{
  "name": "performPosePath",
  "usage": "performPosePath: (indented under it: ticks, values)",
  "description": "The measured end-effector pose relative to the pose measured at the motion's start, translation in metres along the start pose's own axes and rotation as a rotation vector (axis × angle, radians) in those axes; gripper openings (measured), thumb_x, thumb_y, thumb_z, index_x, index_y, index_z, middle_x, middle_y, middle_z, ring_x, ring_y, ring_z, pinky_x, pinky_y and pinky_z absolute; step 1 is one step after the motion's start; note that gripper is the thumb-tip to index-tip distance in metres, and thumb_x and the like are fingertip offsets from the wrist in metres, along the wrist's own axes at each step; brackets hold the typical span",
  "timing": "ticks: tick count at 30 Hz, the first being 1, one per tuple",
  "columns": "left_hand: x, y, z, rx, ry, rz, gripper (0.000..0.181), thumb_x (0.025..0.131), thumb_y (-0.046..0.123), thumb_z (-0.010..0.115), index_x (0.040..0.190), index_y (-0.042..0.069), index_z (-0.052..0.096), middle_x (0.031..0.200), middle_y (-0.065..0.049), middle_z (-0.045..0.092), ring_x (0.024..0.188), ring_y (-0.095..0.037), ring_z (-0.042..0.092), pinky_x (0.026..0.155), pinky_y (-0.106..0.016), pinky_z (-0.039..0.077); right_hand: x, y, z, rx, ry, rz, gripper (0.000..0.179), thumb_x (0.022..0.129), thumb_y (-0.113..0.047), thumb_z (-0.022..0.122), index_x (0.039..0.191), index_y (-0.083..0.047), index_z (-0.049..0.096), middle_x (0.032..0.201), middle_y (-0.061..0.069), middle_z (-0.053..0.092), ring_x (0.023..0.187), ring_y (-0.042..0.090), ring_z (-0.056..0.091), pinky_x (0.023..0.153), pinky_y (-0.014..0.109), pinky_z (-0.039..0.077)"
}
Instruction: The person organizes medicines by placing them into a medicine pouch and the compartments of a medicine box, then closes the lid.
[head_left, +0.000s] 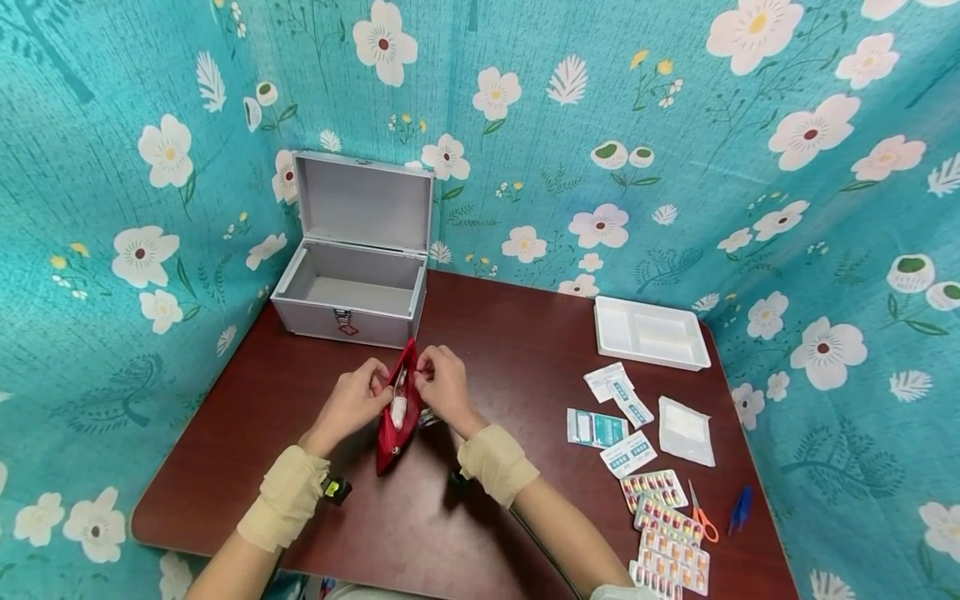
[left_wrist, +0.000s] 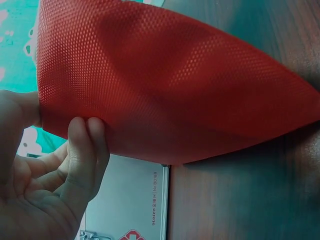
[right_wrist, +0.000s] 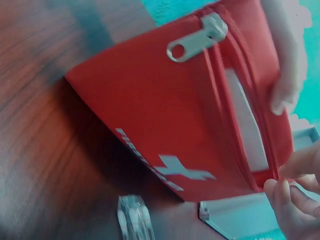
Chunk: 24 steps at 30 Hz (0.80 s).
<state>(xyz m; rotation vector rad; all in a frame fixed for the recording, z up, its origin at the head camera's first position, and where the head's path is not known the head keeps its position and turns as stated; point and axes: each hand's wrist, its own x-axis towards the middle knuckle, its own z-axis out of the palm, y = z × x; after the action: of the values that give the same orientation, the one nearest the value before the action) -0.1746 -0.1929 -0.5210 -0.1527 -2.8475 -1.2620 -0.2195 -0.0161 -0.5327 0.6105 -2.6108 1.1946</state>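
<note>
Both hands hold a red first aid pouch (head_left: 389, 448) upright over the table, its zipped mouth open. My left hand (head_left: 356, 403) pinches one side near the far end; in the left wrist view its fingers (left_wrist: 82, 145) press the red fabric. My right hand (head_left: 446, 385) pinches the mouth's far corner, thumb and finger together in the right wrist view. Inside lies something white (right_wrist: 247, 117), mostly hidden. The metal zipper pull (right_wrist: 192, 45) sits at the near end. Beside the pouch lies a small clear pack of cotton swabs (right_wrist: 135, 219).
A grey metal box (head_left: 348, 321) with its lid raised stands behind the hands. To the right are a white tray (head_left: 670, 360), several dressing packets (head_left: 628, 455), a gauze pad (head_left: 686, 431), pill blister packs (head_left: 673, 560), orange-handled scissors (head_left: 703, 521) and blue tweezers (head_left: 740, 508).
</note>
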Motion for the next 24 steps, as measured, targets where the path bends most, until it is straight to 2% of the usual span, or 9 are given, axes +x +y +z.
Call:
performPosePath:
  ticks: [4, 7, 12, 17, 20, 24]
  values:
    - [0.0, 0.0, -0.002, -0.003, -0.01, -0.021, 0.019, 0.087, 0.013, 0.067, 0.102, 0.005, 0.059, 0.072, -0.005, 0.061, 0.061, -0.013, 0.053, 0.057, -0.026, 0.045, 0.003, 0.008, -0.01, 0.025, 0.028, 0.006, 0.015, 0.076, 0.006, 0.071, 0.08, -0.004, 0.062, 0.08, 0.009, 0.063, 0.07, 0.016, 0.065, 0.063, 0.013, 0.051]
    - [-0.001, 0.0, -0.003, -0.002, -0.018, -0.042, 0.019, 0.088, 0.014, 0.067, 0.103, 0.006, 0.059, 0.073, -0.005, 0.061, 0.061, -0.014, 0.053, 0.058, -0.027, 0.045, 0.003, 0.016, -0.016, 0.023, 0.002, 0.029, 0.014, 0.077, 0.007, 0.07, 0.083, -0.004, 0.063, 0.082, 0.01, 0.064, 0.073, 0.018, 0.066, 0.065, 0.016, 0.053]
    - [-0.002, -0.001, -0.005, -0.001, -0.03, -0.065, 0.02, 0.088, 0.014, 0.065, 0.105, 0.005, 0.059, 0.074, -0.006, 0.061, 0.063, -0.015, 0.053, 0.059, -0.027, 0.046, 0.001, 0.032, -0.024, -0.056, -0.146, 0.051, 0.019, 0.078, 0.003, 0.071, 0.095, -0.004, 0.065, 0.093, 0.011, 0.068, 0.086, 0.023, 0.068, 0.078, 0.03, 0.057]
    - [-0.002, -0.001, -0.005, -0.001, -0.037, -0.07, 0.02, 0.089, 0.014, 0.066, 0.106, 0.005, 0.059, 0.074, -0.006, 0.06, 0.063, -0.015, 0.053, 0.058, -0.028, 0.046, -0.005, 0.047, -0.026, -0.188, -0.342, 0.027, 0.031, 0.079, -0.002, 0.075, 0.109, -0.003, 0.067, 0.109, 0.015, 0.07, 0.106, 0.034, 0.064, 0.099, 0.046, 0.049]
    - [-0.001, -0.002, -0.005, 0.0, -0.039, -0.073, 0.019, 0.089, 0.014, 0.066, 0.106, 0.006, 0.059, 0.075, -0.005, 0.06, 0.063, -0.015, 0.053, 0.058, -0.027, 0.046, -0.008, 0.055, -0.024, -0.224, -0.421, 0.042, 0.034, 0.08, -0.003, 0.077, 0.112, -0.004, 0.068, 0.113, 0.017, 0.068, 0.107, 0.038, 0.06, 0.1, 0.048, 0.046]
    - [-0.001, -0.002, -0.005, -0.005, -0.041, -0.081, 0.018, 0.089, 0.013, 0.066, 0.105, 0.006, 0.059, 0.075, -0.006, 0.061, 0.064, -0.015, 0.053, 0.059, -0.028, 0.046, -0.011, 0.06, -0.019, -0.267, -0.458, 0.029, 0.037, 0.077, -0.005, 0.081, 0.111, -0.007, 0.069, 0.112, 0.017, 0.067, 0.103, 0.036, 0.059, 0.092, 0.046, 0.046]
